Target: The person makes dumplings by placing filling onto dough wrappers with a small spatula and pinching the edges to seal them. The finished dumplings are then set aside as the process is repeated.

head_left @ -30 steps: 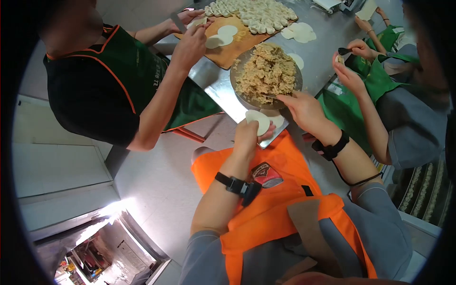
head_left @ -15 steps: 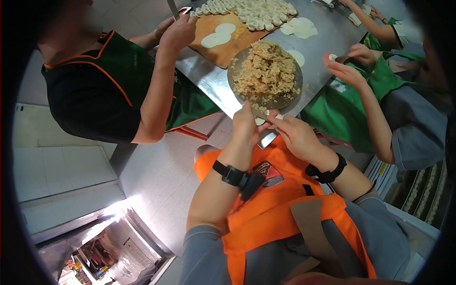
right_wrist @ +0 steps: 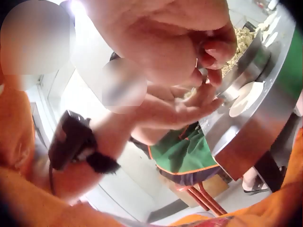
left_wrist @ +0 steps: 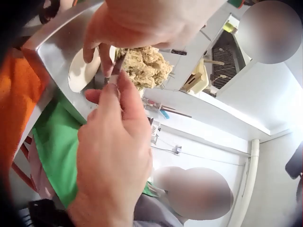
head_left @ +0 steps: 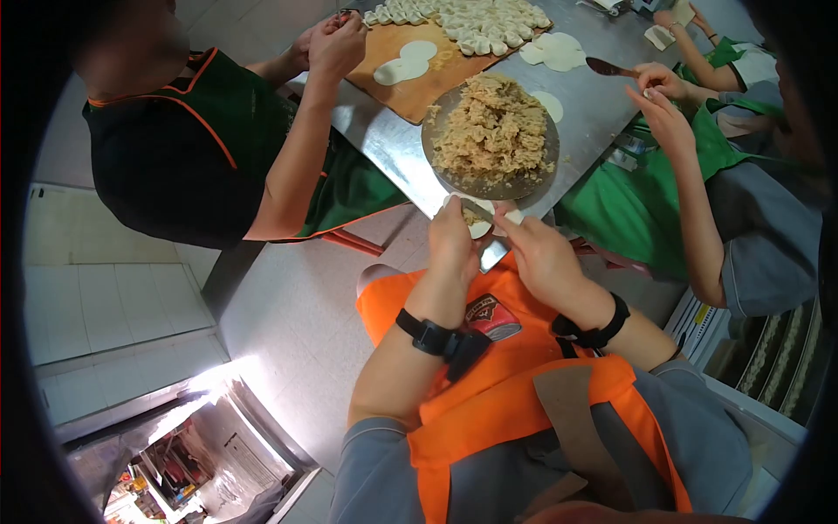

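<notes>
Low over the table corner, my left hand (head_left: 449, 236) holds a round dumpling wrapper (head_left: 482, 230) with a little filling on it. My right hand (head_left: 548, 262) grips the handle of a flat metal filling spatula (head_left: 475, 209); its blade lies over the wrapper. In the left wrist view the spatula (left_wrist: 118, 66) slants between both hands. The right wrist view has my left hand (right_wrist: 165, 111) beneath the right hand (right_wrist: 161, 40). Just beyond them stands a wide metal bowl (head_left: 432, 172) heaped with pale filling (head_left: 491, 129).
Loose wrappers (head_left: 557, 52) lie on the steel table (head_left: 602, 105), one more (right_wrist: 247, 99) near its corner. Rows of dumplings (head_left: 480, 26) cover part of a wooden board (head_left: 393, 94). People in green aprons work at left (head_left: 262, 131) and right (head_left: 611, 205).
My right hand has come from the bowl to my left hand with the spatula, and filling now sits on the wrapper. At right, another person's spatula has swung out over the table.
</notes>
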A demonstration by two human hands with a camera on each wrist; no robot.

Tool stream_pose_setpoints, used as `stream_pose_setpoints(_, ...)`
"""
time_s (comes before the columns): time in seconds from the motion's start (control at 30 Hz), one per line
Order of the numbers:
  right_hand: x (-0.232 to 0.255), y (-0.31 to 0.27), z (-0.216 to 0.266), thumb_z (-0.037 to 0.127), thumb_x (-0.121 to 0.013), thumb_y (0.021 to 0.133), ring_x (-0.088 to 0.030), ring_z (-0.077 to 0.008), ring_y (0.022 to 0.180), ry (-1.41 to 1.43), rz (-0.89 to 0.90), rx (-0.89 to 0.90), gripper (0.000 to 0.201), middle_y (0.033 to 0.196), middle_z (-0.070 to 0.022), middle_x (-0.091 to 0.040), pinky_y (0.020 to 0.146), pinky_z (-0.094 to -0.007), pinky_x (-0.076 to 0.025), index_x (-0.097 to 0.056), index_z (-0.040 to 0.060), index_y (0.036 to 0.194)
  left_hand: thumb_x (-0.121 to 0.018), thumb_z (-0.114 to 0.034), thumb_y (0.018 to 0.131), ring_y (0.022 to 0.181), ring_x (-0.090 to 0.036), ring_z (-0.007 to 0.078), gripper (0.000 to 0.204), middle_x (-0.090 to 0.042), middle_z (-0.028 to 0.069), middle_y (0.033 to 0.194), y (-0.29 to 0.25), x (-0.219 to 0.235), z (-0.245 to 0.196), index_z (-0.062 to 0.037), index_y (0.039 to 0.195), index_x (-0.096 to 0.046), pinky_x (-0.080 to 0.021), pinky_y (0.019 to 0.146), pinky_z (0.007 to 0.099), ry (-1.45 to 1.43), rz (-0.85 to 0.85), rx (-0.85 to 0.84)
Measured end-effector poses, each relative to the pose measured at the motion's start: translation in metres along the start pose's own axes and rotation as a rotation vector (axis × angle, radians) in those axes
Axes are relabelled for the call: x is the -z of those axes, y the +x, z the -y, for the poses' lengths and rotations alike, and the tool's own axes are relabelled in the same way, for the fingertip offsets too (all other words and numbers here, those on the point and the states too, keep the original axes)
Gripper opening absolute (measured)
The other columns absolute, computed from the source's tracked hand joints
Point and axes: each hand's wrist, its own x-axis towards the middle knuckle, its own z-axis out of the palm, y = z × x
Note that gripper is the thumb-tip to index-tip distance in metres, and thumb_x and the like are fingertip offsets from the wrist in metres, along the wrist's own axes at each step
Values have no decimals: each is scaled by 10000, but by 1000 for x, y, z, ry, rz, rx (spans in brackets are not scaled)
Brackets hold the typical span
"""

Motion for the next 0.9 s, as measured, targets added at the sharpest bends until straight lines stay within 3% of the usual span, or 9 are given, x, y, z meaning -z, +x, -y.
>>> stream_pose_setpoints(0.13, 2, -9, 10, 76, -518, 883, -606, -337, 744, -192, 32, 105, 393, 889, -142, -599, 630, -459, -494, -593, 94, 1268, -329, -270, 1070, 968, -684, 320, 370, -649, 187, 1031, -9, 9, -7, 43, 1167, -500, -585, 838, 410, -105, 57, -15)
stream_pose_setpoints(0.23, 18, 6, 4, 7, -558, 868, -604, -337, 779, 120, -29, 91, 275, 916, -139, -587, 655, -427, -487, -607, 12, 1138, -310, -275, 1073, 1006, -676, 318, 387, -654, 200, 1083, -11, 19, -16, 41, 1171, -510, -569, 876, 417, -210, 149, -46)
stream_pose_setpoints(0.37, 32, 21, 9, -57, -600, 821, -611, -331, 786, 250, -132, 285, 207, 940, -152, -586, 666, -398, -493, -579, -7, 1020, -340, -298, 1068, 1082, -630, 311, 419, -631, 170, 1188, -37, 12, -22, 43, 1237, -517, -493, 1001, 470, -188, 263, 25)
stream_pose_setpoints(0.47, 37, 22, 9, -69, -626, 793, -616, -332, 800, 223, -67, 322, 238, 929, -145, -579, 685, -386, -496, -595, 16, 1012, -324, -291, 1074, 943, -681, 265, 409, -647, 176, 1131, -36, 17, -11, 28, 1218, -537, -556, 863, 387, -159, 356, 12)
stream_pose_setpoints(0.5, 40, 23, 6, -50, -641, 783, -618, -333, 807, 225, -32, 332, 259, 913, -133, -579, 688, -391, -497, -606, 34, 1026, -344, -304, 1074, 917, -682, 242, 408, -644, 165, 1119, -36, 16, -8, 22, 1216, -545, -569, 828, 352, -129, 307, -13)
stream_pose_setpoints(0.6, 47, 27, 8, -24, -658, 790, -614, -317, 795, 321, -43, 284, 213, 908, -119, -580, 694, -373, -492, -622, 39, 990, -342, -331, 1079, 924, -683, 229, 437, -651, 150, 1057, -32, 27, 6, 36, 1211, -539, -583, 773, 330, 218, 451, -220)
stream_pose_setpoints(0.73, 49, 32, 12, -22, -643, 834, -605, -284, 774, 547, -88, 168, 126, 898, -112, -592, 693, -340, -483, -613, 14, 951, -299, -369, 1086, 889, -687, 224, 497, -656, 144, 976, -63, 12, -1, 56, 1192, -533, -580, 729, 308, 348, 509, -251)
stream_pose_setpoints(0.8, 54, 30, 11, -29, -632, 850, -612, -255, 789, 498, -30, 127, 133, 884, -113, -600, 699, -324, -482, -608, 10, 975, -272, -386, 1087, 839, -690, 224, 528, -653, 142, 955, -69, 12, -3, 64, 1190, -529, -580, 732, 312, 444, 516, -274)
stream_pose_setpoints(0.9, 55, 26, 16, -30, -625, 874, -607, -188, 786, 562, -8, 49, 132, 863, -84, -607, 698, -295, -479, -601, 2, 1000, -391, -281, 1068, 733, -677, 193, 373, -643, 130, 970, -80, 11, -4, 48, 1199, -510, -576, 718, 303, 359, 567, -349)
